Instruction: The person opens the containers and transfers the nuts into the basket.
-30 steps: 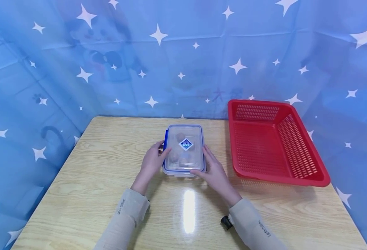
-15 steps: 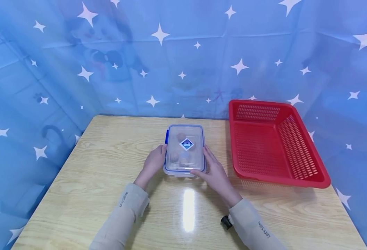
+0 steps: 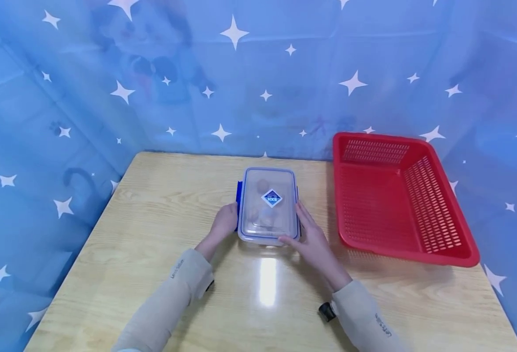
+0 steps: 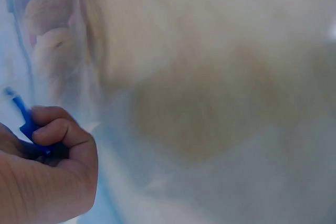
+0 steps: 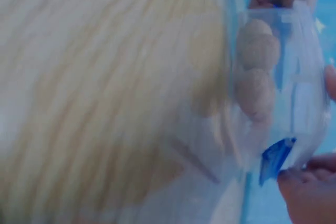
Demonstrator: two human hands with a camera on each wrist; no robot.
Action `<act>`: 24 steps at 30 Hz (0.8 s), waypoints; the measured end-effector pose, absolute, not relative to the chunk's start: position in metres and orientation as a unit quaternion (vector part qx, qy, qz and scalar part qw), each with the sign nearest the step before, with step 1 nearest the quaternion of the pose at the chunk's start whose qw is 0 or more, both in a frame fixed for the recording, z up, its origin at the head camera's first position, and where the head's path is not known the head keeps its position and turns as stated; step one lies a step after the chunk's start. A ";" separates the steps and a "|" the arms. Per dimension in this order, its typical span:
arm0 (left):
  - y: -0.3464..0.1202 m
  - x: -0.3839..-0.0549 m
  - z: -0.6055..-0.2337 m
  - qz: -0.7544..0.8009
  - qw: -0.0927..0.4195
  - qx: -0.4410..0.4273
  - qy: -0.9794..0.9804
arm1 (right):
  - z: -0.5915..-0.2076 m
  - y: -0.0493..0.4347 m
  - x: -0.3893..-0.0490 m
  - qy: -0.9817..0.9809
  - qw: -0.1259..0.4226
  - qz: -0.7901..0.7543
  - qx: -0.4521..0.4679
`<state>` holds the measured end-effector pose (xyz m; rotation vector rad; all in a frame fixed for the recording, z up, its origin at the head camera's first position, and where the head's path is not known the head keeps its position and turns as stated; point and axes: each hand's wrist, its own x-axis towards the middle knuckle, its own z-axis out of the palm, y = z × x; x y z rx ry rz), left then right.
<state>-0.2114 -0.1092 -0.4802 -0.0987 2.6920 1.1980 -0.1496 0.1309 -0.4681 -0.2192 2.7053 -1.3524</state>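
A clear plastic food container [image 3: 269, 222] with a blue-edged lid and a diamond label sits on the wooden table. Several round tan things [image 4: 50, 11] show through its side, blurred in the wrist views. At its left side my left hand [image 3: 225, 222] pinches a blue clip [image 4: 26, 116] between curled fingers and thumb; this clip stands out from the wall. My right hand [image 3: 313, 244] holds the container's right side, thumb on the near corner and fingers along the edge. Another blue clip [image 5: 275, 160] sticks out beside the right fingers [image 5: 310, 182].
A red plastic basket [image 3: 454, 215] with slotted walls stands on the right of the table [image 3: 152, 195], a short way from my right hand. Behind the table hangs a blue curtain [image 3: 188, 122] with white stars.
My left thumb has come off the lid, and the left fingers are now curled at the left clip, which juts out further. The right hand keeps its hold. The head view has shifted slightly.
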 end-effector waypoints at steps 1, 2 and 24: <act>-0.109 -0.212 -0.483 0.408 0.102 -0.031 0.907 | -0.468 0.133 -0.150 0.889 0.059 -0.449 -0.070; -0.108 -0.212 -0.486 0.409 0.107 -0.028 0.906 | -0.468 0.135 -0.150 0.887 0.064 -0.453 -0.067; -0.117 -0.179 -0.459 0.547 0.102 0.023 0.830 | -0.456 0.134 -0.153 0.904 0.063 -0.419 -0.053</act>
